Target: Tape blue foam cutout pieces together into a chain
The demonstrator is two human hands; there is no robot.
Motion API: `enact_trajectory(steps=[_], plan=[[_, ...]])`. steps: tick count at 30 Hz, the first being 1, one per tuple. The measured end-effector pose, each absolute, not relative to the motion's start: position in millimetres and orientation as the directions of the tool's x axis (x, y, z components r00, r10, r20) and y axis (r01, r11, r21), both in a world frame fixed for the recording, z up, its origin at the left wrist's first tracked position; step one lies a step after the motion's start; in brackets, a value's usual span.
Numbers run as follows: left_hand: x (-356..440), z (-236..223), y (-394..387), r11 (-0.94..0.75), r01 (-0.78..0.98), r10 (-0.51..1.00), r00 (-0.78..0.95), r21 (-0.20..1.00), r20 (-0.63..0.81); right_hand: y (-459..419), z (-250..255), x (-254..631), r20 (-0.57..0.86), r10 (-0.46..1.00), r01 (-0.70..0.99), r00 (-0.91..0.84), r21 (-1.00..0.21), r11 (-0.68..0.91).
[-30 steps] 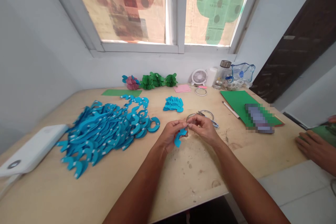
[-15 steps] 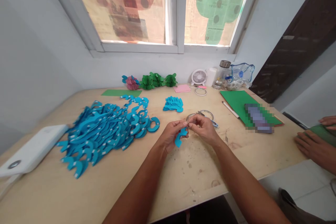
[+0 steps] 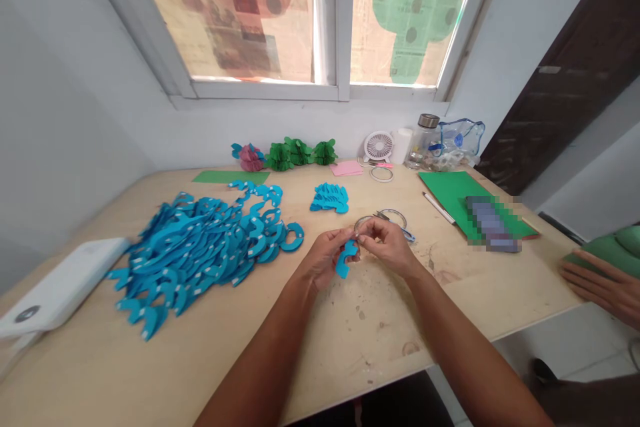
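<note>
A small curved blue paper piece [image 3: 343,261] hangs below the fingertips of my left hand [image 3: 327,255], which is closed on it. My right hand [image 3: 386,247] is pinched at the piece's upper end, its fingertips meeting those of the left; any smaller bit between them is hidden. To the left lies a big heap of blue curved paper pieces [image 3: 193,243], many with small white patches at their ends. Beyond my hands rests a smaller stack of blue paper pieces [image 3: 330,197]. Just behind my right hand are scissors [image 3: 409,236] and a roll of tape [image 3: 395,216], partly covered.
A white device [image 3: 65,283] lies at the left. Along the wall stand green paper shapes [image 3: 300,152], a small fan [image 3: 379,147] and a bottle [image 3: 424,141]. Green sheets [image 3: 450,190] with a blurred phone lie rightward. Another person's hand [image 3: 603,283] rests on something green.
The blue piece has turned slightly between my fingers, its lower end swinging right. At the right edge, the other person's hands have shifted over the green thing.
</note>
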State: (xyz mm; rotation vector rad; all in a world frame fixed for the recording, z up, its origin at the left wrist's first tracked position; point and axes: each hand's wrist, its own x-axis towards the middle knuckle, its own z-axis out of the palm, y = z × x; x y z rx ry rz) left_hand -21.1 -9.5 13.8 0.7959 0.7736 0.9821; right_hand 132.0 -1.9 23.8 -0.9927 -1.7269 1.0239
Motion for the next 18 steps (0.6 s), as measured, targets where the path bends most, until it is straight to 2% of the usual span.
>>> enact_trajectory(steps=[4,8,12,18], plan=[[-20.6,12.3,-7.7,0.307,-0.44,0.936,0.3,0.844,-0.184,-1.9,23.6,131.5,0.278,0.924,0.186,-0.263,-0.925,0.331],[-18.0,14.5,-7.0,0.15,-0.443,0.987,0.112,0.884,-0.111,0.2,21.1,131.1,0.266,0.936,0.19,-0.232,-0.931,0.312],[-15.8,17.8,-7.9,-0.029,-0.322,0.999,-0.024,0.946,0.022,1.3,19.0,130.6,0.249,0.94,0.158,-0.234,-0.944,0.289],[-14.4,17.4,-10.1,-0.14,-0.147,0.989,-0.061,0.979,0.133,3.6,15.0,131.8,0.215,0.953,0.102,-0.213,-0.965,0.241]])
